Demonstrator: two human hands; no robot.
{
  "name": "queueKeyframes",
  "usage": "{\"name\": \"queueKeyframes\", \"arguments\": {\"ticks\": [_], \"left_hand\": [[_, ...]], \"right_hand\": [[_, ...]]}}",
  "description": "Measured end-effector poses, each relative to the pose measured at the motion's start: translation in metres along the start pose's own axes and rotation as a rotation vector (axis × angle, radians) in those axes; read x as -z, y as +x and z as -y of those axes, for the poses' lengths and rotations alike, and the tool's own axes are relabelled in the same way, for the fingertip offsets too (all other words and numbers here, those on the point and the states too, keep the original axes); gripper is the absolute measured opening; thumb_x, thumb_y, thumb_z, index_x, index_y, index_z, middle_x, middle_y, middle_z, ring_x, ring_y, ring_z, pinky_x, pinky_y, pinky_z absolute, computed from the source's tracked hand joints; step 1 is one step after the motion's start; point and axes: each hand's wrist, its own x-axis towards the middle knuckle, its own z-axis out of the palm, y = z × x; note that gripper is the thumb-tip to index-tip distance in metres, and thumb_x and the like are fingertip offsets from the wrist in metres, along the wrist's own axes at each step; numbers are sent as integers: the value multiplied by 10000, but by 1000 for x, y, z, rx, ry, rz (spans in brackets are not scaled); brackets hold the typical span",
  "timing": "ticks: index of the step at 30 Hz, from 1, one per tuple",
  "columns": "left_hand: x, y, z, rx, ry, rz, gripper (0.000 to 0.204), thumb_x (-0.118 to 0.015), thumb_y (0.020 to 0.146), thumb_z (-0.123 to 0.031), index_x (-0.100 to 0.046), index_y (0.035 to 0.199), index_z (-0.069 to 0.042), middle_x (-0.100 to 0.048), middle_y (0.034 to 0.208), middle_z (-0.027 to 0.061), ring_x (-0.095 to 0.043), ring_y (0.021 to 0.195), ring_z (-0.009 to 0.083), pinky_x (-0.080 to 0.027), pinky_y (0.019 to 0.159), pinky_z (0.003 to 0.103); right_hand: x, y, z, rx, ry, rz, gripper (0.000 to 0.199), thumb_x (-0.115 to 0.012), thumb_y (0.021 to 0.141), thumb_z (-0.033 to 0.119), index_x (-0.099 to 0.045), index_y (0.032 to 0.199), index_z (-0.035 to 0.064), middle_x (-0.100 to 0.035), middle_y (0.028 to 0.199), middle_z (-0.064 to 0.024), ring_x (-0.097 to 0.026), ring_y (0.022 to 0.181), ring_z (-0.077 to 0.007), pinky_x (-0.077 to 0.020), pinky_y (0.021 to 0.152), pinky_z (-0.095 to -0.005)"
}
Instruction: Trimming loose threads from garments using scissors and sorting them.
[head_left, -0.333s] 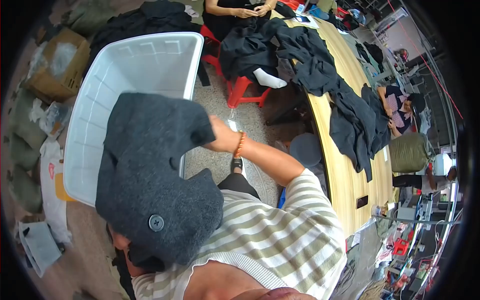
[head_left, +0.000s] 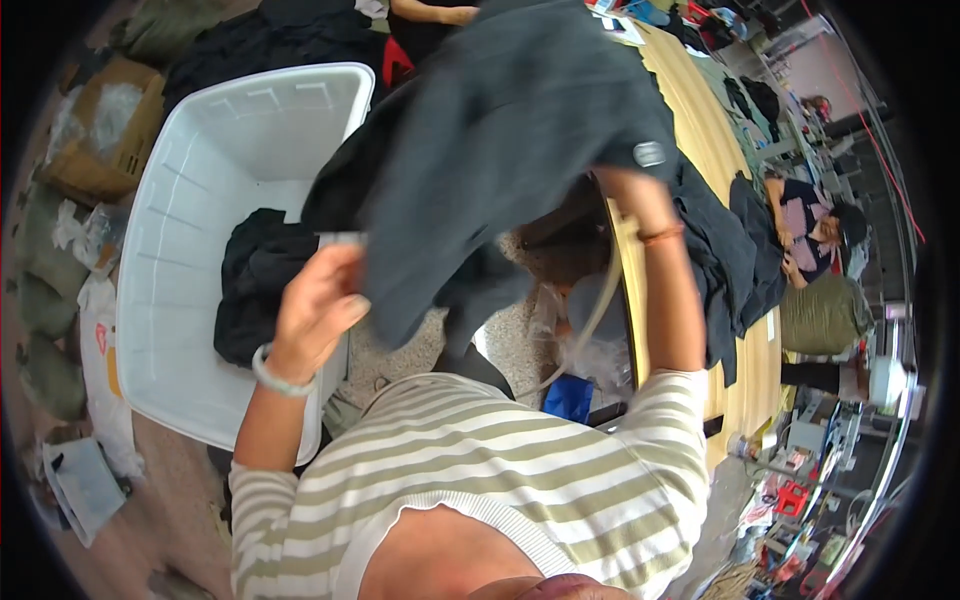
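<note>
A dark charcoal garment (head_left: 500, 130) with a large button is held up in front of me, blurred by motion. My right hand (head_left: 632, 195) grips it near the button, its fingertips partly hidden under the cloth. On the other side, my left hand (head_left: 318, 315) is beside the garment's left edge, thumb apart from the curled fingers. Whether those fingertips touch the cloth is hard to make out. Inside the white plastic tub (head_left: 150, 290) to the left lies a dark folded cloth (head_left: 258, 285).
At right runs a wooden table (head_left: 745, 400) with more dark garments (head_left: 715, 240) on it. A seated person's arm (head_left: 435, 12) shows at the far side, mostly covered by the raised garment. A cardboard box (head_left: 130, 150) stands left of the tub, and a blue object (head_left: 568, 398) lies below the table.
The garment has swung up and to the right, away from over the tub, uncovering the dark cloth inside. My right hand moved right with it; my left hand came up into view.
</note>
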Motion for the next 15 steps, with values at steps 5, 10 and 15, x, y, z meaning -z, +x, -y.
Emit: {"name": "queueKeyframes", "arguments": {"ticks": [5, 10, 15], "left_hand": [[-29, 76, 67, 126, -77, 239, 380, -580, 902, -128, -477, 1248, -10, -590, 1016, 62, -566, 961, 118, -457, 880, 275], [-11, 90, 143, 254, 10, 212, 324, -638, 888, -204, -572, 1133, -3, -613, 929, 30, -572, 860, 87, -476, 792, 246], [62, 48, 157, 306, 151, -277, 255, -628, 890, -175, -608, 1085, -12, -643, 958, 52, -598, 884, 104, -487, 779, 256]], "right_hand": [[102, 63, -251, -282, 316, -362, 242, -587, 851, 225, -634, 1050, 96, -669, 882, -93, -638, 784, -206, -499, 676, -344], [127, 43, -509, -582, 24, -62, 412, -477, 868, 433, -539, 694, 65, -489, 546, -75, -492, 467, -202, -373, 445, -370], [-127, 54, -354, -824, 894, 507, 471, -448, 925, 503, -556, 746, 81, -528, 508, -95, -529, 378, -215, -408, 335, -308]]}}
